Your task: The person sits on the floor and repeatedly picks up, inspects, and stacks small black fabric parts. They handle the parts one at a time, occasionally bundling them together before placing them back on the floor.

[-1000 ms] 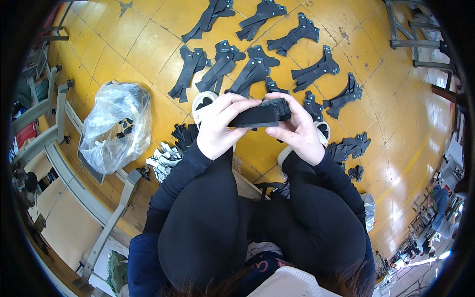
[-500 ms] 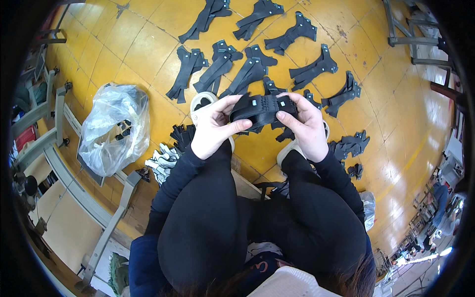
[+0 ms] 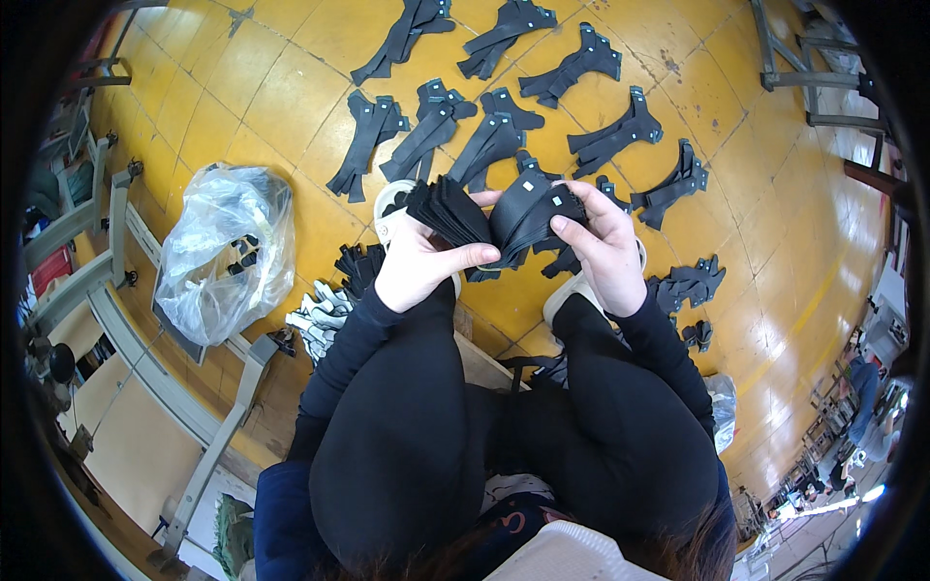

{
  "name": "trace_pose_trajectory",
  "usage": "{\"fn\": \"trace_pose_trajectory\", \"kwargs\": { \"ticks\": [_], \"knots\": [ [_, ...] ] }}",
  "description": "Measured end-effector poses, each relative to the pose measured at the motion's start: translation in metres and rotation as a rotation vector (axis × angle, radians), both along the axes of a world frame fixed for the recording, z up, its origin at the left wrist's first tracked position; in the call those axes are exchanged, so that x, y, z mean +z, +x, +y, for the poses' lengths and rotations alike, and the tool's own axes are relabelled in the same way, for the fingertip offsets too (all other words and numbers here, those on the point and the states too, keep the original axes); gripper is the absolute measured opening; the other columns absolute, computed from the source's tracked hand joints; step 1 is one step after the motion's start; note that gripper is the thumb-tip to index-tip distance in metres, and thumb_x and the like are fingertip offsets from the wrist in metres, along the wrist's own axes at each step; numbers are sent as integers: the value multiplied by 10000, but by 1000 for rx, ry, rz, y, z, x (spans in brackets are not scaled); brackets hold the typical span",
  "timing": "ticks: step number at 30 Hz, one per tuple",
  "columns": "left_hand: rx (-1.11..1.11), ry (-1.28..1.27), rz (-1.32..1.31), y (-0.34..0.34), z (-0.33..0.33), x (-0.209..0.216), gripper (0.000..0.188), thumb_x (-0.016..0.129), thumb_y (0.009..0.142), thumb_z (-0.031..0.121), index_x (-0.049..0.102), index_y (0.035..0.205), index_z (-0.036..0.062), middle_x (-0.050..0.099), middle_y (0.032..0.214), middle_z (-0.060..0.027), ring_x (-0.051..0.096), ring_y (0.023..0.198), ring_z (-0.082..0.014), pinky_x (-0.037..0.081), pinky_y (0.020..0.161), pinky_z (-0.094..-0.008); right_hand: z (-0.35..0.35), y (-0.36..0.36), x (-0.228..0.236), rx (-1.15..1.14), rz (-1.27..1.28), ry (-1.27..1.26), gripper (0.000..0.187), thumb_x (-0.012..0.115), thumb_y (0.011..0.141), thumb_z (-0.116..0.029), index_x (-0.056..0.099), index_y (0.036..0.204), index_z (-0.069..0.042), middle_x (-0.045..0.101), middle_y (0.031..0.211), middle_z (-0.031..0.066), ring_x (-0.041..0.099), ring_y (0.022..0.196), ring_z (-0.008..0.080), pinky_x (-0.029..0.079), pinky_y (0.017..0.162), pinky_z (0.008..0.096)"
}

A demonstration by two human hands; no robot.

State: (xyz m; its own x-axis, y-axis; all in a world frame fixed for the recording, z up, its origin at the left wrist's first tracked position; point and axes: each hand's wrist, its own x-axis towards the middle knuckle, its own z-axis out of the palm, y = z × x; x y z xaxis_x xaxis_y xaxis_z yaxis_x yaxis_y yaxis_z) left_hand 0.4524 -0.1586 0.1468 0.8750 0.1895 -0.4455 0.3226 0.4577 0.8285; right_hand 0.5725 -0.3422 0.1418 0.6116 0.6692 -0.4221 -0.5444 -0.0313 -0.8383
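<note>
Between my two hands is a stack of black fabric strips with small white labels, held above the floor between my knees. My left hand grips the left part, thumb on the near side, where many layered edges fan out. On the right end my right hand presses its thumb on top near a label, its fingers behind the stack. Beyond the hands, several similar bundles of black strips lie crossed on the yellow tiled floor, with small pale labels at their ends.
Left of my legs stands a clear plastic bag with dark bits inside, beside a grey metal frame. White-and-black pieces and dark pieces lie by my left foot. More black pieces lie to the right. Metal stands rise far right.
The stack has been bent and spread: its left part now shows fanned layered edges and its right part curves upward. My left fingers have shifted behind it; the right hand has barely moved.
</note>
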Motion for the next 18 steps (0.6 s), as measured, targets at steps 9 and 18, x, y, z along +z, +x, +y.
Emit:
{"fn": "trace_pose_trajectory", "kwargs": {
  "ticks": [9,18],
  "knots": [
    [-206,527,104,-7,2,-8,341,852,632,92,634,870,-17,687,819,-45,611,747,-84,488,688,-236,6,-4,6,133,-36,-8,388,678,846,-73,496,1177,16,571,1023,16,532,929,67,445,820,214],
    [-146,364,52,1,-1,7,282,845,666,130,636,807,3,646,753,-13,574,693,-85,472,651,-240,6,-4,4,151,-58,-37,404,702,833,-93,498,1166,13,564,1013,17,530,922,66,448,806,211]
  ]
}}
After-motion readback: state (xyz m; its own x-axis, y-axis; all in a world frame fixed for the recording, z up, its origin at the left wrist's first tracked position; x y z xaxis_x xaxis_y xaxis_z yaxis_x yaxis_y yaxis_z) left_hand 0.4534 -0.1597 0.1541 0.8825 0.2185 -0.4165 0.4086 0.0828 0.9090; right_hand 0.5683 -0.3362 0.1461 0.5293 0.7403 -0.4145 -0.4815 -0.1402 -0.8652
